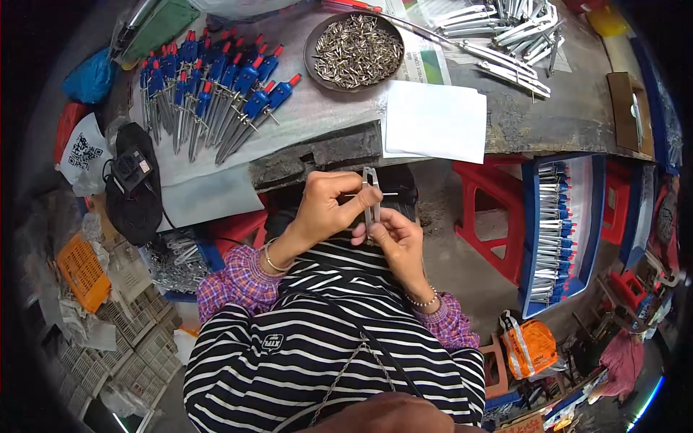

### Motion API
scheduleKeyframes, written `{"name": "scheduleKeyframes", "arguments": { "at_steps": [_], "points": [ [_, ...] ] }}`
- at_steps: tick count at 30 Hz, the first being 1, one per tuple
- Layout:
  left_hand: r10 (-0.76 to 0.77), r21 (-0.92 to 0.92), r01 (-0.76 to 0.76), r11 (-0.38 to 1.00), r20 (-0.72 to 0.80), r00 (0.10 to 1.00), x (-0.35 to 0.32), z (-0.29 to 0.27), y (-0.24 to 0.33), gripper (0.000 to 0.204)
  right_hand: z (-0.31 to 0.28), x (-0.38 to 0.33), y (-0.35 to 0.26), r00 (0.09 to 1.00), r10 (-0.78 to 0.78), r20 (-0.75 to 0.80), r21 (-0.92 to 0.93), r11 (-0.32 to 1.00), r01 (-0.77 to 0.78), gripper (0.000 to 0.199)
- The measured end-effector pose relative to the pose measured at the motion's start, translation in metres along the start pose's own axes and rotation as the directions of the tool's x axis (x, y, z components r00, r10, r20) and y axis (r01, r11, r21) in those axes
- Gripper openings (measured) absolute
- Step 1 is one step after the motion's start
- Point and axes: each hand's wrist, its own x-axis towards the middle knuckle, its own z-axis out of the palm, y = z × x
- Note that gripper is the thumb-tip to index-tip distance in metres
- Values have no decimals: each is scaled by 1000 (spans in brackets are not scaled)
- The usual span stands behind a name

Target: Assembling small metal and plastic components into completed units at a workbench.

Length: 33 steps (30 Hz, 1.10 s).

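Observation:
In front of my striped top, both hands hold a narrow, forked piece of grey metal (370, 177) upright. My left hand (328, 206) is closed, thumb and forefinger pinching it near its upper half. A thin metal pin (390, 194) sticks out sideways there, level with the left thumb tip. Lower down, my right hand (398, 244) grips the two legs between thumb and fingers. The fingers partly hide the lower end. Beyond the hands, a round dish (309, 61) full of small metal pins (357, 52) stands on the worktable (520, 119).
Several blue tools with red tips and grey legs (209, 86) lie at the table's left. White sheets (437, 123) lie near its front edge; silvery forked parts (505, 43) are heaped at far right. A blue tray (530, 238) of tools rests beside a red stool (491, 209).

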Motion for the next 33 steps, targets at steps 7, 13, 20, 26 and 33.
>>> {"name": "scheduleKeyframes", "arguments": {
  "at_steps": [7, 13, 20, 26, 33],
  "points": [
    [-62, -101, 60, 993, -20, 998, 0, 5, 4, 17, -1, 2, 2, 1000, -20, -8, -8, 1000, 20, 20],
    [-204, -142, 223, 964, 136, 969, -2, 2, 3, 17, -4, 1, 3, 1000, -18, -3, 26, 1000, 18, 21],
    [-163, -415, 193, 889, 108, 981, -5, 4, -1, 18, -4, -1, -17, 977, -174, -126, -233, 962, 142, 18],
    [-154, -468, 166, 868, 64, 986, -5, 12, 3, 21, -9, -1, -18, 937, -346, -55, -515, 813, 270, 15],
    [-19, -200, 36, 979, 84, 996, -5, 10, 6, 18, 3, -1, -25, 923, -300, -239, -262, 936, 236, 20]
  ]
}}
